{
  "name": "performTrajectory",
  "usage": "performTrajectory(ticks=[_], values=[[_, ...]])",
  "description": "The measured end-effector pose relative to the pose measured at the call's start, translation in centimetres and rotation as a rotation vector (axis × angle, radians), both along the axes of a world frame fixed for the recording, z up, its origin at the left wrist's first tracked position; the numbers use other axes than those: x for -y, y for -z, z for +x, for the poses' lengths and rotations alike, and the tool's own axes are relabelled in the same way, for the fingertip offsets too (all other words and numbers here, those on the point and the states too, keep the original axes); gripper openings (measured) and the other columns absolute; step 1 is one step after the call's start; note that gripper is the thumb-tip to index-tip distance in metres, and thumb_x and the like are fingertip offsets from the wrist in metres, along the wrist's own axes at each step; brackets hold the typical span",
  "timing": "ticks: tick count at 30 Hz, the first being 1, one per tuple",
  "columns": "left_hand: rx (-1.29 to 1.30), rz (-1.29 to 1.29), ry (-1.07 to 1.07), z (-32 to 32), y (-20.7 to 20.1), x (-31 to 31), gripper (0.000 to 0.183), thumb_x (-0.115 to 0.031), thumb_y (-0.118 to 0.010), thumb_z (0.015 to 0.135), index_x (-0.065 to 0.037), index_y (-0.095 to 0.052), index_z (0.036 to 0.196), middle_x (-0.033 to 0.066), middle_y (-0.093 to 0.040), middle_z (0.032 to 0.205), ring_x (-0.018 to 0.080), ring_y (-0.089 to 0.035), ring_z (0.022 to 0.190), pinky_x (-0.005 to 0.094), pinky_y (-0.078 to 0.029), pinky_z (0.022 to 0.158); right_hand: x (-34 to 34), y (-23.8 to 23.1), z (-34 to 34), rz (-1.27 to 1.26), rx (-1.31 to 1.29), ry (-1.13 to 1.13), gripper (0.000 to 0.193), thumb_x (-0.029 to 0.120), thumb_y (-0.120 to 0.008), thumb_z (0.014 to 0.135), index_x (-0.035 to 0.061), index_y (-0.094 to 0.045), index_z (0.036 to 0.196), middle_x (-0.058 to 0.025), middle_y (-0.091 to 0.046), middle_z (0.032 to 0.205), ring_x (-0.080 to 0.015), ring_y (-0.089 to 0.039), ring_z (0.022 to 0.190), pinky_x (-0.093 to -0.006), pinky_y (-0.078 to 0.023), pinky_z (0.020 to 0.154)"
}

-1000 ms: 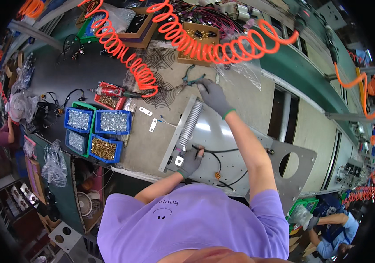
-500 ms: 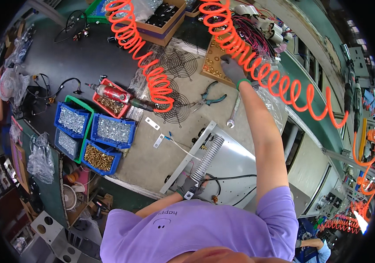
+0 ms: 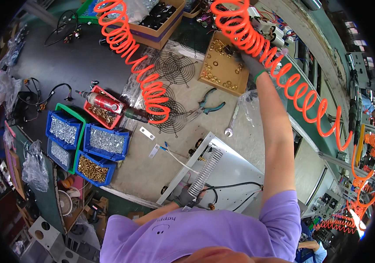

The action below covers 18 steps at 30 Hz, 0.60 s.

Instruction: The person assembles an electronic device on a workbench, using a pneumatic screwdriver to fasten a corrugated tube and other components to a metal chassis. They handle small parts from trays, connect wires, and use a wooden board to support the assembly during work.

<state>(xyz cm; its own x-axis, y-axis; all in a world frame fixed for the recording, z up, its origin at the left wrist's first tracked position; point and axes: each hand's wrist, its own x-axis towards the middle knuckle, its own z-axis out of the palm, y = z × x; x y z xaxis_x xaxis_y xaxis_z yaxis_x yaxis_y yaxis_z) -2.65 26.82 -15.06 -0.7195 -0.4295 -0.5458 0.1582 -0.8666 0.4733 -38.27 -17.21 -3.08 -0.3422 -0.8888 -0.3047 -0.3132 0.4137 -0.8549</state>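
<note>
My left hand [image 3: 183,197], in a grey glove, is closed around the lower end of a long metal coil spring [image 3: 205,172], close to my body. The spring stretches over a silver sheet-metal panel [image 3: 235,168]. Black cables [image 3: 235,185] lie on that panel, and a white wire [image 3: 179,161] with blue ends runs off it. My right hand [image 3: 253,65], also gloved, is far out at the right side of a shallow cardboard box [image 3: 222,86] holding brass-coloured rings and small parts. An orange coiled hose [image 3: 244,33] partly covers its fingers; whether they grip anything is unclear.
Pliers [image 3: 207,105], a wrench [image 3: 232,118] and black wire fan guards [image 3: 174,69] lie on the bench. At left stand blue bins [image 3: 107,141] of fasteners and a red tray [image 3: 104,113] with a power tool [image 3: 105,102]. A second orange coiled hose [image 3: 130,48] hangs over the bench.
My right hand has moved from inside the cardboard box toward its right side, behind the hose. The hose has shifted. My left hand stays at the spring's lower end.
</note>
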Motion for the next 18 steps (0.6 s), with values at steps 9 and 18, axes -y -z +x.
performTrajectory(ticks=[9,18], values=[[-0.105,0.215,0.033,0.2,-1.1,0.8,0.024,-0.009,-0.050,0.088,0.004,-0.059,0.105,0.0097,-0.061,0.083,0.0166,-0.057,0.070,0.0282,-0.046,0.060,2.7,2.9,-1.4,-0.056,-0.468,-0.087,0.022,0.024,-0.059,0.088,0.0074,-0.058,0.102,-0.0024,-0.061,0.087,-0.0094,-0.056,0.067,-0.0257,-0.046,0.062],[0.183,-0.658,0.205,0.0,-2.4,1.2,0.023,-0.010,-0.049,0.088,0.003,-0.059,0.104,0.0101,-0.060,0.082,0.0175,-0.057,0.070,0.0293,-0.046,0.061,1.2,3.7,-3.2,0.043,-0.445,-0.127,0.021,0.023,-0.058,0.088,0.0063,-0.059,0.101,-0.0022,-0.061,0.085,-0.0093,-0.055,0.067,-0.0253,-0.046,0.062]])
